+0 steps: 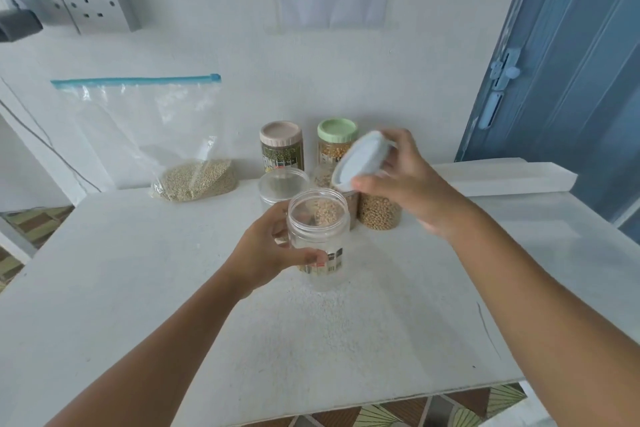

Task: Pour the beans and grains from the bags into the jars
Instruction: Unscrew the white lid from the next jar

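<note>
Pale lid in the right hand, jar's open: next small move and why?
Probably set the pale lid down on the table. The right hand grips it, the left hand holds the empty open jar, and the zip bag of grain needs a free hand.

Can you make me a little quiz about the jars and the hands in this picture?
1. True or false: the clear jar gripped by the left hand has its lid on.
2. What does the right hand hold? A) a spoon B) the white lid C) the zip bag
3. What colour is the lid of the jar of green beans at the back?

Key: 1 false, the jar is open and looks empty. 2 B. 3 pink.
</note>
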`<action>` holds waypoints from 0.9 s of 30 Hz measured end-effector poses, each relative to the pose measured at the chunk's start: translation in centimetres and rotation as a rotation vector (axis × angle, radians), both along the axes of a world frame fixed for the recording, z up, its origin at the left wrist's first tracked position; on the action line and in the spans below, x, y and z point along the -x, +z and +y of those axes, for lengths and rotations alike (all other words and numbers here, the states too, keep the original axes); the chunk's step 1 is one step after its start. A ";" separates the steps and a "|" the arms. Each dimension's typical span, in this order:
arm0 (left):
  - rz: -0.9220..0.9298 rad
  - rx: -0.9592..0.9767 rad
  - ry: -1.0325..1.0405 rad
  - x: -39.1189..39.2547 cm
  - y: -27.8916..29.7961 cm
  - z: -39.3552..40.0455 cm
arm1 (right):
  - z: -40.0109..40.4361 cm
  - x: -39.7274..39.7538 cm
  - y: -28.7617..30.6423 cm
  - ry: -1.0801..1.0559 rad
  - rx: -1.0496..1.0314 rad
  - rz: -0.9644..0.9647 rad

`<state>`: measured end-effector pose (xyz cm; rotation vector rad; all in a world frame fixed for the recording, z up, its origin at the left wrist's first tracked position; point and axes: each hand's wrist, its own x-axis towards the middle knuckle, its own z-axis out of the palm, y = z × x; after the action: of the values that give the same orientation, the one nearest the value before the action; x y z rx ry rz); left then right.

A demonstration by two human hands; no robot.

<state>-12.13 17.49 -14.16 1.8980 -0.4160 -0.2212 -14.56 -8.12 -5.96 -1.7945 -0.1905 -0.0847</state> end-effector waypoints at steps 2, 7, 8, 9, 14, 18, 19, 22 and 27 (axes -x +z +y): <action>-0.002 -0.006 0.002 0.0 -0.1 0.0 | -1.8 1.4 -3.2 -0.163 -0.168 0.070; 0.000 -0.014 0.008 0.3 0.0 -0.2 | -3.8 3.1 -11.8 -0.233 0.140 0.389; -0.001 -0.015 0.009 0.3 0.0 -0.3 | -3.8 3.2 -12.9 -0.226 0.244 0.414; -0.001 -0.017 0.008 0.4 0.1 -0.3 | -3.9 3.1 -13.7 -0.227 0.360 0.411; -0.003 -0.010 0.016 0.7 0.2 -0.6 | -4.6 3.6 -15.4 -0.289 0.827 0.247; 0.002 0.007 0.034 1.2 0.0 -1.1 | -5.3 3.8 -16.5 -0.266 0.907 0.246; 0.009 0.006 0.032 1.3 0.0 -1.1 | -5.2 3.7 -16.3 -0.266 0.888 0.243; 0.031 -0.041 0.011 1.8 0.3 -0.9 | -5.3 3.4 -14.1 -0.316 0.633 0.187; -0.097 -0.079 0.266 2.8 2.2 1.8 | -4.0 1.0 -6.4 -0.293 0.436 -0.107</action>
<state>-14.94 19.30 -12.01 2.0239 -0.2184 0.0318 -15.58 -12.17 -12.32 -2.2455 -0.0197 -0.3727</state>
